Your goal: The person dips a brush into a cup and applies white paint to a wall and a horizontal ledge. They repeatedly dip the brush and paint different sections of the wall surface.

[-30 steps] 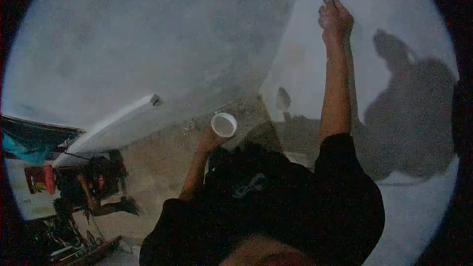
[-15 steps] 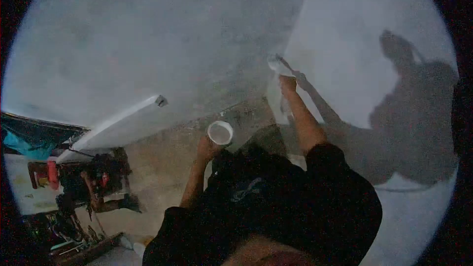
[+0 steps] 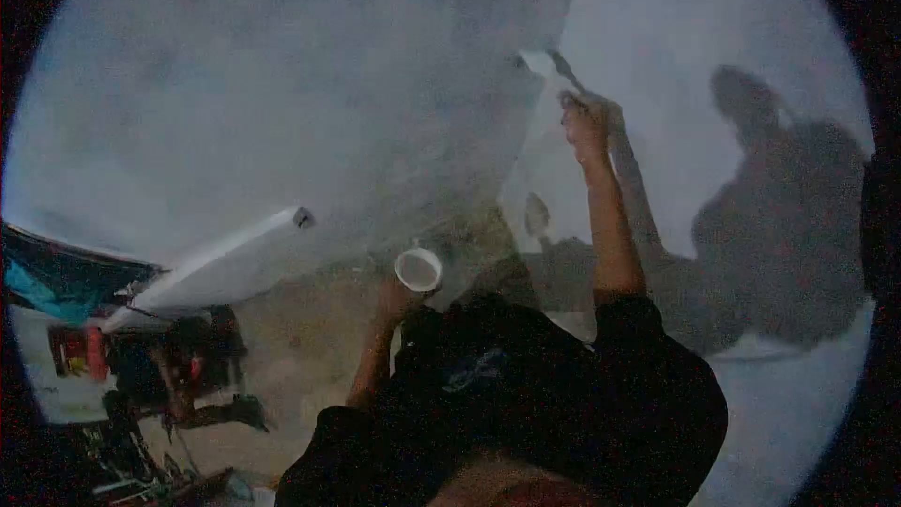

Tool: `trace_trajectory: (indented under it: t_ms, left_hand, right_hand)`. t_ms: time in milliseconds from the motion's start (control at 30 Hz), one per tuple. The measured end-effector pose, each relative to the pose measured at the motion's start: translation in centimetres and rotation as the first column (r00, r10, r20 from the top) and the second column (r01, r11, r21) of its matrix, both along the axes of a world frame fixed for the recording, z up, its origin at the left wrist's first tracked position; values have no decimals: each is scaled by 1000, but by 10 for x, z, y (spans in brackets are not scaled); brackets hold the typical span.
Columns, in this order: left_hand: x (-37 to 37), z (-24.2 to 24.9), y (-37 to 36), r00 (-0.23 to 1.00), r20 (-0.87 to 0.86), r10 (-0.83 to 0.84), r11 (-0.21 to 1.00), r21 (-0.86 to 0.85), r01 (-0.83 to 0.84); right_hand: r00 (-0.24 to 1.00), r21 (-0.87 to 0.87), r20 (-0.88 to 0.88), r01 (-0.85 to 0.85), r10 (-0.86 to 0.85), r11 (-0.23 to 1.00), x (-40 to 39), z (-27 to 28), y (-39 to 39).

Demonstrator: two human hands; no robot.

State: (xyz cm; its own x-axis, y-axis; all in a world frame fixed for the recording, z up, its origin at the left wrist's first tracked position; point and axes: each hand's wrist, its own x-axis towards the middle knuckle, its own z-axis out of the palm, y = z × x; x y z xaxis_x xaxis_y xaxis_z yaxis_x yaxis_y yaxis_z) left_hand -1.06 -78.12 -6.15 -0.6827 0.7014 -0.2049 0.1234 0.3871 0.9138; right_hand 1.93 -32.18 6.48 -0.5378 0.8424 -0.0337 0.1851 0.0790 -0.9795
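My right hand (image 3: 587, 122) is raised at the wall corner, fingers closed round the handle of a paintbrush (image 3: 540, 63). The brush's pale head points up and left, overlapping the grey wall (image 3: 375, 66) near the line where it meets the lighter wall (image 3: 657, 19). Lower down, in front of my dark shirt, my left hand (image 3: 399, 296) grips a round white cup (image 3: 419, 269) from its left side. The cup's mouth faces me and its inside looks greyish; some of the left fingers are hidden behind it.
A long white bar (image 3: 221, 258) with a dark end juts out at the left. Below it stand dark furniture (image 3: 192, 357) and cluttered items, with teal cloth (image 3: 56, 286) hanging at the far left. My shadow (image 3: 779, 225) falls across the right wall.
My right hand has moved up and slightly right along the corner with the paintbrush, the arm stretching further. My left hand and the cup have dropped a little in view.
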Motion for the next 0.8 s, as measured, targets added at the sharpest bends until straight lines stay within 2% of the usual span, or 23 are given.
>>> trace_trajectory:
  t_ms: [67, 133, 200, 267, 300, 333, 400, 467, 533, 567, 600, 667, 700, 800]
  left_hand:
    - [-1, -14, 3, 998, -61, -17, 999, 34, 19]
    - [-6, -35, 4, 995, -104, 11, 999, 37, -8]
    - [-6, -51, 11, 989, -140, 45, 998, 43, -40]
    - [-5, -48, 21, 985, -163, 60, 997, 56, -52]
    - [-7, -37, 28, 988, -151, 19, 994, 105, -3]
    - [-8, -32, 30, 990, -141, -23, 987, 151, 45]
    - [-2, -36, 33, 990, -139, -35, 988, 145, 55]
    - [0, -50, 23, 990, -130, -48, 990, 126, 65]
    - [-1, -70, 11, 990, -136, -46, 991, 115, 62]
    - [-7, -84, 15, 989, -147, -31, 992, 114, 48]
    - [-12, -95, 19, 987, -158, -16, 993, 112, 34]
    - [14, -106, -5, 928, -316, -196, 967, -220, 130]
    - [24, -107, -14, 917, -324, -233, 948, -287, 140]
    - [48, -100, -30, 950, -270, -157, 970, -224, 96]
  right_hand:
    - [976, 147, -217, 45, -13, 988, 11, 70, -16]
    - [969, 187, -234, 129, -84, 974, 12, 136, -25]
    - [912, 358, -411, 143, 18, 923, 22, 205, -43]
    - [907, 387, -420, 132, 46, 913, 11, 246, -6]
    - [904, 395, -425, 138, 48, 908, 6, 269, 7]
    - [844, 316, -527, 81, 104, 945, 3, 290, 16]
    - [767, 242, -624, 10, 148, 970, 7, 299, 22]
    - [905, 422, -422, 154, 43, 893, 15, 294, -2]
    - [918, 245, -397, 118, -11, 962, 16, 249, -18]
    - [941, 204, -338, 100, -26, 974, 10, 200, -14]
    - [945, 278, -326, 60, 35, 959, 7, 150, -4]
    - [948, 247, -315, 132, -49, 960, 18, 58, -19]
    - [959, 235, -275, 138, -70, 962, 25, 11, -27]
    - [984, 188, -143, 132, -106, 973, 49, -113, -51]
